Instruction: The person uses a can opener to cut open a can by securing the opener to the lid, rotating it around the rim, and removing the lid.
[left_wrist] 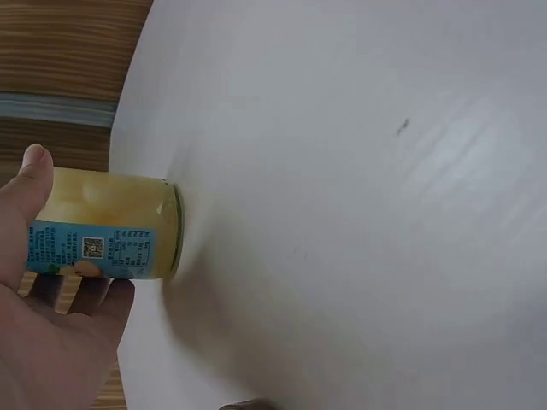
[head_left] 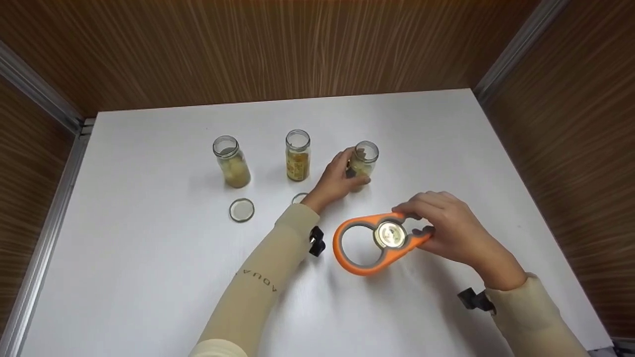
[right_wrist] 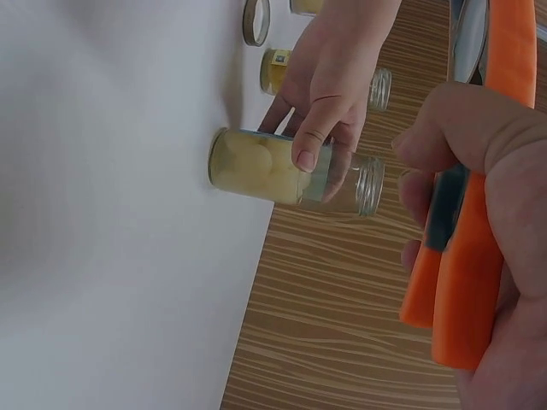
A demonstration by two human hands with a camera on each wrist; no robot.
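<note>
Here we see the fingers (right_wrist: 318,128) of the left hand (head_left: 333,179) curled round the right-hand jar (head_left: 363,163), which stands open on the white surface (head_left: 149,277) at about 12 o'clock from the right hand (head_left: 449,225). That hand grips an orange jar opener (head_left: 369,243), with a metal lid (head_left: 390,234) caught in its smaller ring. At 9 o'clock from the held jar stand two more open jars (head_left: 298,154), with a loose lid (head_left: 241,209) lying before them.
</note>
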